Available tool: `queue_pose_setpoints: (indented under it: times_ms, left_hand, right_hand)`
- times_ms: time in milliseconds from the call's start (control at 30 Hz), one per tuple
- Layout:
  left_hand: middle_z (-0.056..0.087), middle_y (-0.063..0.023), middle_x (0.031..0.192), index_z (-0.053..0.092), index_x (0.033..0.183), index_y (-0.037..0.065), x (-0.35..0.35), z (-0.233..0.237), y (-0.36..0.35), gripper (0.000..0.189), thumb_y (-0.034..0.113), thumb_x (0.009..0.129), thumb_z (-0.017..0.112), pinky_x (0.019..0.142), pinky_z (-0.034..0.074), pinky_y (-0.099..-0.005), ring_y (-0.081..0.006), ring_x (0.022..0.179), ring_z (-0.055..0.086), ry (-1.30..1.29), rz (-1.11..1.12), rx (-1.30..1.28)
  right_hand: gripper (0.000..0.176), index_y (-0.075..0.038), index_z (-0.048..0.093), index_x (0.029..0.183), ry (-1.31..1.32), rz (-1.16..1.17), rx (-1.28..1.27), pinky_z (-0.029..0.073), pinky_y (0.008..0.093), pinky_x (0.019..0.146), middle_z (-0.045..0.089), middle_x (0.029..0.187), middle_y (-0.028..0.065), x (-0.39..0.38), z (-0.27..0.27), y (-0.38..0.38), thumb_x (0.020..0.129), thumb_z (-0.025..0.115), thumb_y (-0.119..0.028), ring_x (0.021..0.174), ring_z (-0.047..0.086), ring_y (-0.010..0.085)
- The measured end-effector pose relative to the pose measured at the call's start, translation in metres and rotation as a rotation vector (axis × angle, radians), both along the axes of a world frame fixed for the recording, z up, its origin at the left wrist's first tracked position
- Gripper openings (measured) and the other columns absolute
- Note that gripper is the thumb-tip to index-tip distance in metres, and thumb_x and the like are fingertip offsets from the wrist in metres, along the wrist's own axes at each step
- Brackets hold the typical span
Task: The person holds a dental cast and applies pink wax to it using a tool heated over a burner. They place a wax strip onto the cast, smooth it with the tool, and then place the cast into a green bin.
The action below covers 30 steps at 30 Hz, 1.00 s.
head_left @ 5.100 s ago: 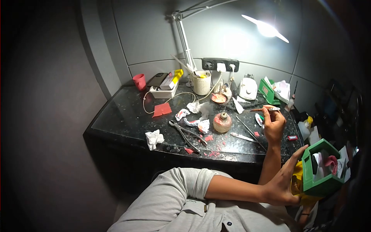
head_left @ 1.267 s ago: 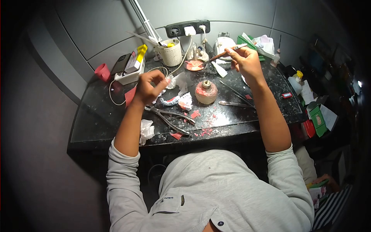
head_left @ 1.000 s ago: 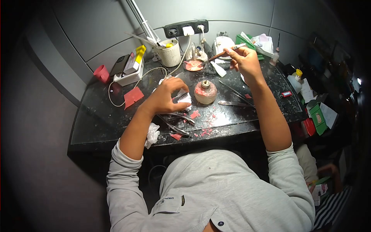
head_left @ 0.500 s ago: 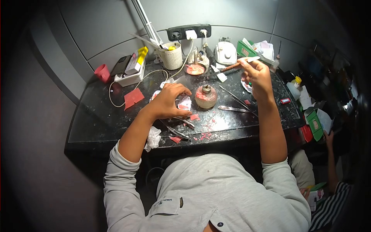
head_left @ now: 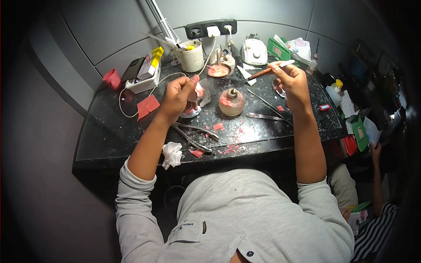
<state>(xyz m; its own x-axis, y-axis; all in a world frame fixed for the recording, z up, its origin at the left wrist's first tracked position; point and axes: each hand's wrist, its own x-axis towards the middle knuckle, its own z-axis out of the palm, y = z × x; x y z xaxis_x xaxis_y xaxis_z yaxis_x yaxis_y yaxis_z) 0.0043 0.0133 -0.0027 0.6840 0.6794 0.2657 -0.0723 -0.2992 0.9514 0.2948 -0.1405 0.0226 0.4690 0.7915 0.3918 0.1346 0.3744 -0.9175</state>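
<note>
My left hand (head_left: 176, 97) is raised over the left part of the black table, closed round a white and pink piece (head_left: 199, 91) that its fingers partly hide. A white object (head_left: 191, 112) lies on the table just below it. My right hand (head_left: 291, 85) pinches a tool with a brown handle (head_left: 264, 72) and a pale blade, held level above the table. Between the hands stands a round glass burner (head_left: 231, 104) with a metal cap. Metal pliers (head_left: 193, 134), a flat metal tool (head_left: 264, 116) and pink scraps (head_left: 218, 126) lie nearer the front.
A pink cup (head_left: 112, 79), a white box (head_left: 144, 82) and a pink sheet (head_left: 148, 105) are at the left. Behind stand a woven holder (head_left: 191, 59), a pink-filled dish (head_left: 218, 70) and a white device (head_left: 254, 52). Another person's arm (head_left: 377, 175) shows at the right.
My left hand has risen from the table and turned, now with the white and pink piece in its fingers. My right hand has hardly moved. The view has shifted slightly.
</note>
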Motion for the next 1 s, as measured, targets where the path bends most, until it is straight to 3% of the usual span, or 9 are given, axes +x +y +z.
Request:
queue_pose_setpoints:
  times_ms: [67, 333, 433, 467, 567, 600, 700, 933, 1000]
  left_hand:
    - [0.071, -0.0128, 0.08, 0.052, 0.091, 0.008, -0.001, 0.004, 0.001, 0.034, 0.039, 0.105, 0.053, 0.034, 0.036, -0.0225, -0.0131, 0.04, 0.055, -0.048, 0.02, -0.173]
    - [0.07, -0.0158, 0.085, 0.054, 0.106, 0.007, -0.004, 0.007, -0.001, 0.024, 0.031, 0.106, 0.052, 0.035, 0.038, -0.0205, -0.014, 0.05, 0.062, -0.149, -0.168, -0.329]
    - [0.069, -0.0178, 0.107, 0.044, 0.142, 0.002, -0.009, 0.009, -0.005, 0.05, 0.022, 0.1, 0.061, 0.049, 0.052, -0.0211, -0.0146, 0.07, 0.067, -0.069, -0.356, -0.251]
    - [0.065, -0.0174, 0.113, 0.039, 0.148, 0.001, -0.011, 0.013, -0.007, 0.065, 0.012, 0.091, 0.069, 0.056, 0.058, -0.0235, -0.0171, 0.077, 0.069, -0.018, -0.406, -0.276]
    - [0.059, -0.0182, 0.12, 0.039, 0.149, 0.0, -0.01, 0.013, -0.012, 0.071, 0.005, 0.086, 0.072, 0.061, 0.06, -0.0249, -0.0192, 0.081, 0.071, 0.057, -0.452, -0.183]
    - [0.053, -0.0195, 0.126, 0.039, 0.148, -0.002, -0.011, 0.016, -0.012, 0.075, 0.0, 0.081, 0.074, 0.071, 0.063, -0.0282, -0.0222, 0.085, 0.072, 0.066, -0.473, -0.227]
    - [0.051, -0.02, 0.129, 0.038, 0.147, -0.005, -0.013, 0.02, -0.017, 0.076, -0.005, 0.079, 0.074, 0.079, 0.063, -0.0311, -0.0244, 0.089, 0.072, 0.009, -0.555, -0.251]
    - [0.052, -0.0194, 0.127, 0.042, 0.142, -0.007, -0.014, 0.017, -0.01, 0.068, -0.008, 0.082, 0.074, 0.088, 0.063, -0.0327, -0.026, 0.097, 0.073, 0.035, -0.543, -0.245]
    - [0.058, -0.0153, 0.122, 0.044, 0.141, -0.009, -0.015, 0.016, -0.009, 0.072, -0.004, 0.078, 0.078, 0.088, 0.062, -0.037, -0.0221, 0.1, 0.07, 0.068, -0.504, -0.285]
  right_hand:
    - [0.019, 0.003, 0.071, 0.105, -0.014, 0.001, -0.004, 0.039, 0.0182, 0.048, 0.068, 0.082, 0.0023, 0.0, -0.001, 0.0, 0.096, 0.068, -0.013, 0.053, 0.053, 0.0046]
    - [0.021, 0.002, 0.071, 0.1, 0.006, 0.02, 0.038, 0.035, 0.0186, 0.044, 0.063, 0.07, 0.0002, -0.001, -0.003, 0.002, 0.094, 0.072, -0.018, 0.052, 0.055, 0.0049]
    - [0.02, 0.002, 0.071, 0.1, 0.005, 0.019, 0.041, 0.034, 0.0187, 0.044, 0.064, 0.07, 0.0004, -0.003, -0.003, 0.002, 0.094, 0.072, -0.018, 0.052, 0.055, 0.0048]
    - [0.02, 0.002, 0.071, 0.1, 0.006, 0.019, 0.039, 0.034, 0.0187, 0.044, 0.064, 0.07, 0.0004, -0.004, -0.002, 0.001, 0.094, 0.072, -0.018, 0.052, 0.055, 0.0048]
    - [0.022, 0.002, 0.071, 0.1, -0.024, 0.02, 0.047, 0.034, 0.0186, 0.044, 0.065, 0.072, 0.0012, -0.008, 0.0, -0.002, 0.093, 0.073, -0.018, 0.053, 0.055, 0.0047]
    - [0.022, 0.002, 0.071, 0.1, -0.03, 0.028, 0.051, 0.034, 0.0185, 0.044, 0.066, 0.073, 0.0017, -0.009, 0.0, -0.002, 0.093, 0.074, -0.019, 0.053, 0.055, 0.0047]
    - [0.023, 0.002, 0.071, 0.1, -0.039, 0.042, 0.049, 0.034, 0.0185, 0.044, 0.068, 0.075, 0.0024, -0.01, 0.001, -0.002, 0.093, 0.074, -0.02, 0.053, 0.055, 0.0047]
    - [0.024, 0.004, 0.071, 0.1, -0.037, 0.063, 0.062, 0.036, 0.0188, 0.045, 0.068, 0.077, 0.0033, -0.012, 0.001, -0.003, 0.093, 0.074, -0.018, 0.054, 0.055, 0.0043]
    - [0.022, 0.004, 0.071, 0.102, -0.073, 0.08, 0.079, 0.036, 0.0194, 0.046, 0.066, 0.075, 0.0025, -0.015, 0.002, -0.004, 0.095, 0.07, -0.017, 0.054, 0.053, 0.005]
